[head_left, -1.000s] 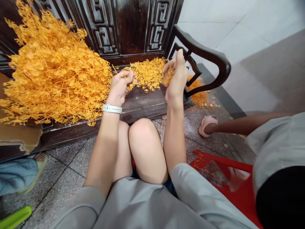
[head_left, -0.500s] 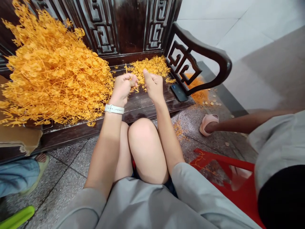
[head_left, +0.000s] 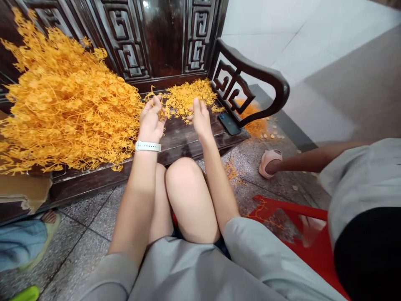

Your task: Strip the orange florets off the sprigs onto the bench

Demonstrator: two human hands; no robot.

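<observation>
My left hand (head_left: 151, 121), with a pale watch band on its wrist, is closed on a yellow-orange plastic sprig (head_left: 153, 91). The sprig's thin stem sticks up above the fingers, and some of its branching ends hang on the inner side. To the right, my right hand (head_left: 202, 120) is raised over the bench with fingers apart; no held thing shows in it. Just beyond the hands lies a low heap of small yellow pieces (head_left: 191, 94). A tall pile of matching sprigs (head_left: 78, 108) fills the bench to the left of my left hand.
The dark wooden bench (head_left: 178, 140) has a carved armrest (head_left: 266, 69). A phone (head_left: 229, 124) lies beside the armrest. Orange bits (head_left: 250, 119) litter the floor. A person sits at right on a red stool (head_left: 310, 255). Cardboard (head_left: 26, 188) is at left, near another person's foot.
My right hand's fingers have spread from a closed pinch. My left hand has turned and loosened somewhat, with the sprig now showing more. The whole view has shifted slightly.
</observation>
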